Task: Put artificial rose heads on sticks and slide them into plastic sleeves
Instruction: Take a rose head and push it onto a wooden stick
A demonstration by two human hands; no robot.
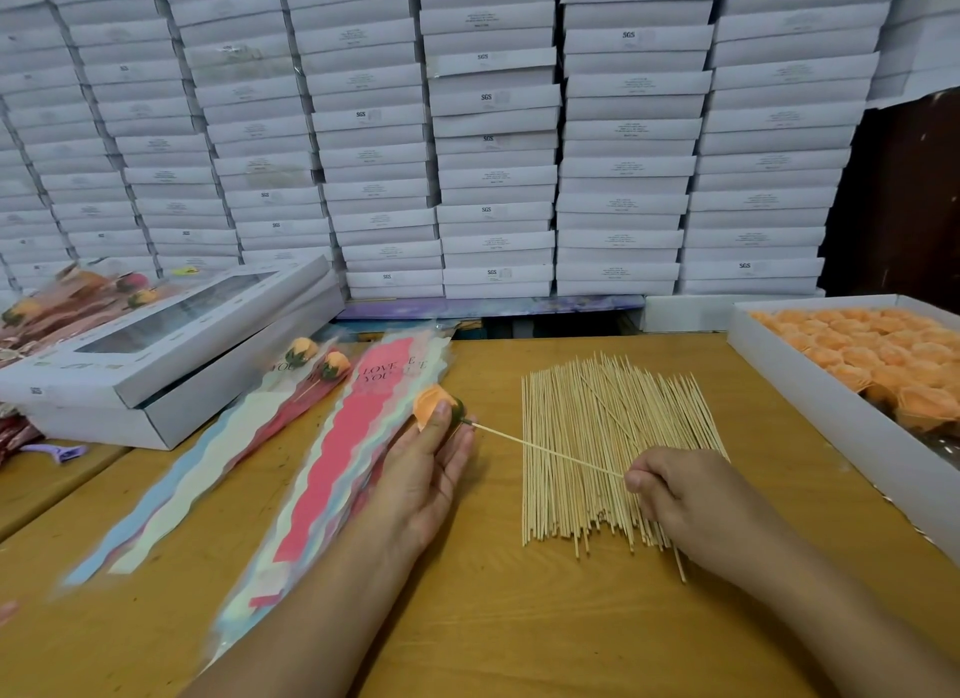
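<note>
My left hand (434, 455) holds an orange rose head (432, 403) with a green base at its fingertips, above the stack of plastic sleeves (332, 468). A thin wooden stick (545, 452) runs from the rose's base to my right hand (675, 494), which pinches its far end. Below that hand lies a spread pile of sticks (602, 437) on the wooden table (498, 604). The top sleeve is pink with "LOVE YOU" print. Two finished sleeved roses (317, 359) lie to the left of the stack.
An open white box of orange rose heads (872, 364) sits at the right edge. Windowed white boxes (171, 344) are stacked at left, with more wrapped roses (78, 294) behind them. A wall of white cartons (493, 136) fills the back. A purple tool (62, 453) lies far left.
</note>
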